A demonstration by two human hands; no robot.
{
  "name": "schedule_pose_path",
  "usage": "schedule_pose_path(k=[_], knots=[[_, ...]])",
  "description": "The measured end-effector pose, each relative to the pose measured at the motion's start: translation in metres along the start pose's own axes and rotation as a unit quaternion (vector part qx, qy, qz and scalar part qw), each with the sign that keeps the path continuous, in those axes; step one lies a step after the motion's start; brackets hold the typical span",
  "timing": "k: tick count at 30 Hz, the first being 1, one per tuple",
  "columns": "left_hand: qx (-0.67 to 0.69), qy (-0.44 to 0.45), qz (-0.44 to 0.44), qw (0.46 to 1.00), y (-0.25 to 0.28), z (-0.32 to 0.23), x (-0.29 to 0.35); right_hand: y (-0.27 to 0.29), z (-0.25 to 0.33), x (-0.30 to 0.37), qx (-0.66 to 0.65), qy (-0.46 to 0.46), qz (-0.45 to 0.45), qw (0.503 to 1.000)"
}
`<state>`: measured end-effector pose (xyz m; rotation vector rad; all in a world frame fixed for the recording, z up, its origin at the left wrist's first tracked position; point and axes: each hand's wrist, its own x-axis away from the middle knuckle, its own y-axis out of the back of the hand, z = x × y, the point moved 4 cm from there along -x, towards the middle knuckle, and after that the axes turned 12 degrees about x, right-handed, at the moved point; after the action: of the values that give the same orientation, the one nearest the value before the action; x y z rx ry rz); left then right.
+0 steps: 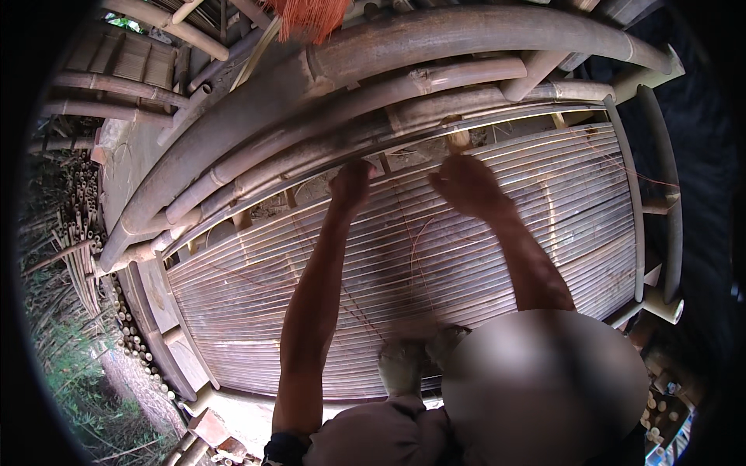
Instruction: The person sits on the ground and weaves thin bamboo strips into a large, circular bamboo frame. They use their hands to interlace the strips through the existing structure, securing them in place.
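A wide panel of thin bamboo slats (pixel 482 248) lies on a bamboo bench frame in front of me, with thin reddish cords (pixel 413 252) running across the slats. At its far edge, my left hand (pixel 352 186) is closed beside a long narrow bamboo strip (pixel 272 190). To its right, my right hand (pixel 470 188) has its fingers bent together over the far edge of the slats, just below a pale bamboo crosspiece (pixel 458 140). What either hand grips is hidden by the fingers.
Thick curved bamboo poles (pixel 466 39) form the bench's back beyond the panel. My feet (pixel 400 369) are on the slats. Bundled bamboo poles (pixel 81 210) lie at the left, near green plants (pixel 74 365). Orange-red strands (pixel 311 17) hang at the top.
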<state>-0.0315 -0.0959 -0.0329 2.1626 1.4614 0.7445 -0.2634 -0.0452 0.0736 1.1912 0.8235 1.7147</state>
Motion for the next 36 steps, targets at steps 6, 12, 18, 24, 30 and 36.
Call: schedule_pose_path(k=[6, 12, 18, 24, 30, 36], knots=[[0.402, -0.066, -0.088, 0.909, 0.06, -0.102, 0.116, 0.032, -0.03, 0.044, -0.645, 0.072, 0.047, 0.759], [0.454, -0.389, -0.125, 0.791, 0.141, -0.232, 0.187, -0.026, 0.062, 0.023, -0.381, 0.23, 0.016, 0.895], [0.322, -0.265, -0.134, 0.899, 0.16, -0.171, 0.143, 0.033, 0.018, 0.094, -0.124, 0.151, -0.258, 0.946], [0.057, -0.022, 0.0, 0.998, 0.04, -0.035, 0.04, 0.188, -0.089, 0.265, -0.732, 0.347, -0.219, 0.544], [0.009, 0.097, 0.081, 0.992, -0.008, -0.026, 0.012, 0.147, -0.139, 0.244, -0.104, -0.033, -0.348, 0.931], [0.037, 0.118, 0.12, 0.985, -0.018, -0.037, -0.005, 0.026, -0.062, 0.236, 0.097, -0.137, 0.535, 0.828]])
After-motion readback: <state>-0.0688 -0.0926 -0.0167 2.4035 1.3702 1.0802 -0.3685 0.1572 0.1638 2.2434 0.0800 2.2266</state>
